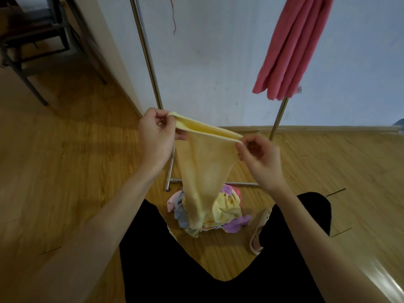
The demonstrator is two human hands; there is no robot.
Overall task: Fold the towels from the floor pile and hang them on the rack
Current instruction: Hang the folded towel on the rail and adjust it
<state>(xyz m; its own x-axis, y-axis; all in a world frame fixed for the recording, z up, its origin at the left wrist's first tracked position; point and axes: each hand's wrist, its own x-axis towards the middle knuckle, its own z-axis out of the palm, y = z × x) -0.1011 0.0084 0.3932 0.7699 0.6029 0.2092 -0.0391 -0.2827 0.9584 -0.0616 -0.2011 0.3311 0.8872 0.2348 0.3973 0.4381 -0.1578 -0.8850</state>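
Grip: the left hand [156, 136] and the right hand [258, 154] each pinch one end of a yellow towel's [204, 171] top edge between thumb and curled fingers, held up at chest height in front of the person.
Towel axis: the pinched edge runs nearly level, from the left hand slightly down to the right; the long axis hangs straight down from it, narrowing toward the floor.
Lower end: the towel's tail reaches the floor pile [227, 212] of yellow, lilac, pink and pale blue cloths directly below the grip; whether it touches is unclear.
Rack: the metal rack [150, 62] stands just beyond the hands against a white wall, its base bar below the grip.
Hung towel: a pink towel [288, 51] hangs folded, above and right of the right hand.
Writing: a small tag on the pink towel's lower edge, unreadable.
Open room: bare wooden floor [65, 171] spreads to either side of the grip.
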